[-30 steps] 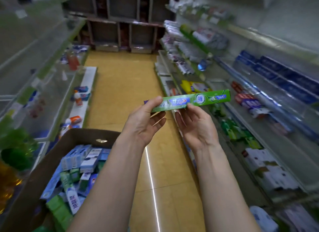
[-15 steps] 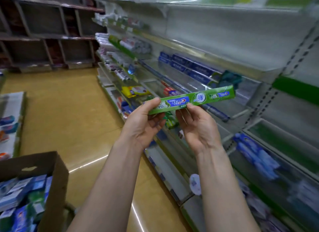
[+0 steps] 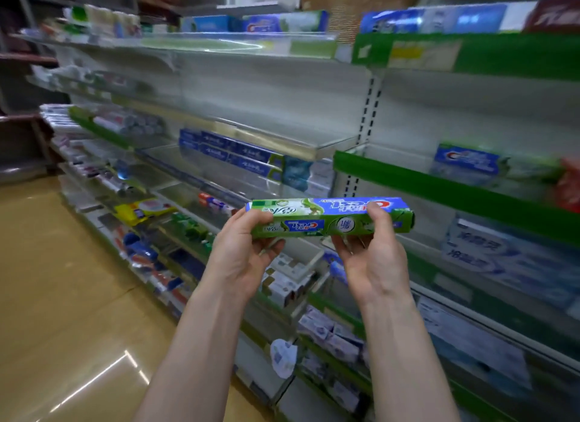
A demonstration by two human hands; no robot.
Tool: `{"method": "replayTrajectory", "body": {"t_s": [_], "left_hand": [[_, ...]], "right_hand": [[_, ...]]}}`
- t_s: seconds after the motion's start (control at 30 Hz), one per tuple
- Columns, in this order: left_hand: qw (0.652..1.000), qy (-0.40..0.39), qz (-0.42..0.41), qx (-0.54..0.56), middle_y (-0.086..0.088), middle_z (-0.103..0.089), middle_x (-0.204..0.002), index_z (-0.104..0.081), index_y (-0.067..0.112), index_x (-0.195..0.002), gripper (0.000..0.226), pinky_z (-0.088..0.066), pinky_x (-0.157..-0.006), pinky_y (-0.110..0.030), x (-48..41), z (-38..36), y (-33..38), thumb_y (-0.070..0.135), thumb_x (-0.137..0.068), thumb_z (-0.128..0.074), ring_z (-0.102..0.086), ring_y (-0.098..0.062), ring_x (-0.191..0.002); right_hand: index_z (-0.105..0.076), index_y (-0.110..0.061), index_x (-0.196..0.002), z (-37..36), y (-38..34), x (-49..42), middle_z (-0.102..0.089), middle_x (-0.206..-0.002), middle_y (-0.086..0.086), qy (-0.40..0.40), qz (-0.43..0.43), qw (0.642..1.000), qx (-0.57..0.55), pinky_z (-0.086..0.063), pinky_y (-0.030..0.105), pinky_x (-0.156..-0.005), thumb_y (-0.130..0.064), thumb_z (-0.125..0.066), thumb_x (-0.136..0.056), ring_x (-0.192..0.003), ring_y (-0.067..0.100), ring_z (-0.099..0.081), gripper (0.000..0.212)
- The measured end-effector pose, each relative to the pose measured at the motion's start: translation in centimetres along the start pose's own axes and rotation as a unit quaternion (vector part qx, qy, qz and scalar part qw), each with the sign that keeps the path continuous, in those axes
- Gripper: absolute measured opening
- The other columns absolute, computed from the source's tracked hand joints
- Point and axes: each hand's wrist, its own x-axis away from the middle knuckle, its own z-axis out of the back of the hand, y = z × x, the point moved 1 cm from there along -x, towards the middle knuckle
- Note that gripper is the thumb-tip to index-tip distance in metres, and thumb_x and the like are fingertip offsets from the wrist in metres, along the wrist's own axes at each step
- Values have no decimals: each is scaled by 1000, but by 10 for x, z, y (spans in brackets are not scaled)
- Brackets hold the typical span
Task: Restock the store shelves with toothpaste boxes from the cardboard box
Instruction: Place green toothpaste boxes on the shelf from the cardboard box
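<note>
Green-and-blue card is what I have between my hands: the toothpaste box [image 3: 317, 225] lies level and crosswise, its printing upside down to me. My left hand [image 3: 241, 258] pinches the left end, thumb on top and fingers curled beneath. My right hand [image 3: 373, 261] grips nearer the right end, one fingertip over the top edge. Holding both ends, I judge, lets me turn the print the right way before shelving. Beyond the box, near but not touching, stand the store shelves [image 3: 439, 181] with green rails. Blue boxes [image 3: 238, 156] sit stacked further left. No cardboard box shows.
</note>
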Motion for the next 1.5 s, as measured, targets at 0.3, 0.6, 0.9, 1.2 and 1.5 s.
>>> {"method": "replayTrajectory", "body": {"t_s": [0.3,0.6,0.9,1.2,1.5], "left_hand": [[998,-62,-4,22,-11,-63,-92,-55,14,-110,34,-49,-73,-31,-47,-49,-23,-8,-87,-42,-58,-21,-80],[992,-116,-18,43,-14,-65,-103,-50,9,-130,46,-54,-80,-32,-110,-97,-13,-11,-90,-43,-63,-20,-84],[975,-182,-86,-93,-6,-70,-90,-62,16,-97,23,-55,-78,-30,-139,-152,-25,-4,-86,-60,-66,-21,-86],[900,-252,-123,-334,1,-65,-103,-59,15,-114,35,-45,-70,-21,-147,-213,-39,28,-84,-69,-58,-8,-88],[851,-345,-14,-396,-8,-71,-101,-65,13,-107,26,-52,-66,-26,-166,-274,-46,32,-89,-63,-65,-17,-85]], "right_hand": [[-59,-14,-99,25,-28,-42,-67,-85,3,28,79,996,4,-57,26,-65,-6,-57,-92,-73,12,-63,11],[-56,-16,-96,6,-58,-86,-69,-91,4,23,169,985,25,-55,33,-78,-7,-59,-91,-86,15,-67,11],[-54,-3,-115,-11,-61,-115,-68,-111,17,95,211,973,-13,-59,31,-75,-6,-60,-90,-98,26,-68,25],[-56,-3,-102,0,-118,-144,-71,-87,14,167,196,962,88,-58,34,-59,-18,-62,-92,-74,24,-71,18],[-60,-6,-106,23,-200,-174,-72,-94,16,116,81,902,409,-57,30,-57,-20,-62,-90,-73,25,-71,22]]}}
